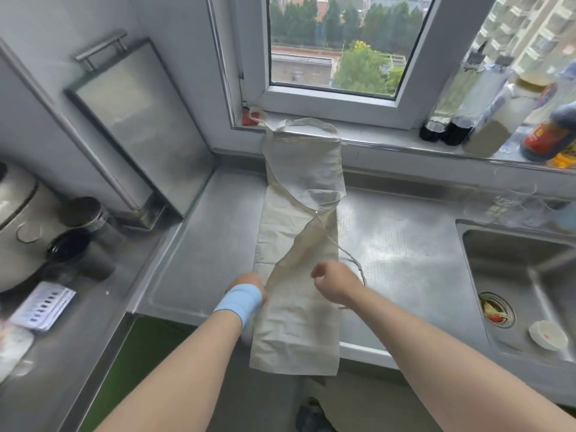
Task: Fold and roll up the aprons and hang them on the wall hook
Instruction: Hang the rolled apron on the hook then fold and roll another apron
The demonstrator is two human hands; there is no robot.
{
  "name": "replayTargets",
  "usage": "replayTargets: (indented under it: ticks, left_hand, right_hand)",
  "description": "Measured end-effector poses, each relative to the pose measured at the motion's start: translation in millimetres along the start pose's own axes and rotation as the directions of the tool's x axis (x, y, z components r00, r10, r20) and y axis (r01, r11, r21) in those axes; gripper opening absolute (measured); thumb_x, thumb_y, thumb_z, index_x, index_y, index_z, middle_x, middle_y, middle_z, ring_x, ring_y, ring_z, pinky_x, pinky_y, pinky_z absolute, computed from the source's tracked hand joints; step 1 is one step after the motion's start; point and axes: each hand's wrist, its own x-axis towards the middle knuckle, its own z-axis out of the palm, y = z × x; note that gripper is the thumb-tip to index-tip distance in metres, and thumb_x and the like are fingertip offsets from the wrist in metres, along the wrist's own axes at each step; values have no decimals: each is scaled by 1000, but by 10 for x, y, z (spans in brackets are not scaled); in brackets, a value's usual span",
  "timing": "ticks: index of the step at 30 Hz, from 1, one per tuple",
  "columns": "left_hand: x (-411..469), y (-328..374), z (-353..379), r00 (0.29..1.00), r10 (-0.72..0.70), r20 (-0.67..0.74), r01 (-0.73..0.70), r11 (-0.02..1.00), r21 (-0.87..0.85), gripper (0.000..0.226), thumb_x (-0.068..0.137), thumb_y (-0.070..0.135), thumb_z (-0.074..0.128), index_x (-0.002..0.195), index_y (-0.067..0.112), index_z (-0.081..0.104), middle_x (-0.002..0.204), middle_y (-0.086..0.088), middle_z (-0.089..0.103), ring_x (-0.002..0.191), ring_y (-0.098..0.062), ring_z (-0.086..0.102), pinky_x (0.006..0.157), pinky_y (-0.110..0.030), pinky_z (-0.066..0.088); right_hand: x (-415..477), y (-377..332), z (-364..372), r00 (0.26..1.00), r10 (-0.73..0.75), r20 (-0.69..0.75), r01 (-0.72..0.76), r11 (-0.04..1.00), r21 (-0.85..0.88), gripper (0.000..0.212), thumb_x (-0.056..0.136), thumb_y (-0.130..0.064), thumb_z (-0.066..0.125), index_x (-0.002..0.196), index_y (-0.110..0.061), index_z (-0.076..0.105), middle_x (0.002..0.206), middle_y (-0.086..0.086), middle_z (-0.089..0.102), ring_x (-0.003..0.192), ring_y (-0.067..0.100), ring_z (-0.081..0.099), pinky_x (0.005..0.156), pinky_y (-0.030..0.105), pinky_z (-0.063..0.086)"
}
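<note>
A beige apron [296, 232] lies folded lengthwise in a long strip on the steel counter [405, 251]. Its top reaches the window sill, and its bottom hangs over the counter's front edge. My left hand [249, 286], with a blue band at the wrist, rests at the strip's left edge, partly hidden by a raised fold of cloth. My right hand [333, 283] is closed above the strip's right side, seemingly pinching the fold. A thin apron string [352, 260] trails out to its right. No wall hook is in view.
A sink [514, 275] with a strainer and a small white dish lies to the right. Bottles [498, 113] line the window sill. A rice cooker [18, 226], dark cups and a tilted steel board [134, 120] stand at the left.
</note>
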Motion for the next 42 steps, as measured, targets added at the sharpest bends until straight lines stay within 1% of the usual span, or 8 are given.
replayTargets:
  ticks: [5,8,13,20,23,27,32,42]
  left_hand:
    - [246,438,-493,934,232,-272,-292,934,-207,23,84,23,60,107,22,55,112,-2,58,104,-25,59,89,-30,45]
    - [322,822,-731,839,402,-367,-497,840,-216,20,83,14,59,101,23,57,98,1,60,90,-21,59,85,-30,48]
    - [610,1115,-848,815,549,-186,-570,816,-93,49,85,9,56,129,31,50,121,6,60,97,-18,60,93,-31,48]
    - [1107,1031,-1050,885,466,-6,-464,882,85,69,84,16,65,144,33,37,151,5,38,130,-20,47,105,-34,42]
    - [1224,957,-1046,901,416,127,-432,887,161,71,83,17,70,145,30,39,148,1,43,128,-23,50,102,-32,44]
    - [1416,811,-1011,912,365,187,-394,906,154,72,83,17,69,146,29,38,148,2,44,129,-22,50,103,-30,43]
    - [1626,591,-1006,890,401,218,-433,892,129,70,81,19,70,144,29,41,145,1,48,127,-21,51,105,-32,42]
    - [1744,407,-1589,927,375,0,-349,863,-366,28,79,27,66,104,28,54,95,5,65,85,-19,61,76,-30,50]
  right_hand:
    - [391,15,-373,945,90,-315,-91,996,10,44,77,-33,68,113,-22,44,115,2,44,98,24,54,73,33,44]
    - [681,25,-473,955,137,-264,-182,971,-156,67,75,-50,69,132,-25,42,128,5,42,119,27,45,93,37,43]
    - [1044,-10,-577,992,94,-80,-111,964,-242,24,88,-41,51,97,-32,70,106,-5,68,111,25,53,92,36,40]
    - [1472,-263,-894,972,91,214,-175,893,415,13,96,-22,46,90,-14,54,90,11,73,71,23,61,61,26,42]
    - [1568,-324,-742,977,47,208,-67,993,92,23,88,-38,62,80,-19,54,78,0,61,78,23,55,56,26,38]
    - [1632,-349,-403,968,146,204,-92,963,-254,64,78,-49,68,127,-14,47,123,4,62,111,25,60,86,33,49]
    - [1746,-422,-225,961,209,179,-111,890,-442,34,86,-17,57,119,-14,61,125,6,64,113,25,63,88,32,51]
    - [2089,-1374,-655,982,107,153,-167,869,466,12,78,-24,63,68,-19,59,61,4,56,48,18,41,43,21,25]
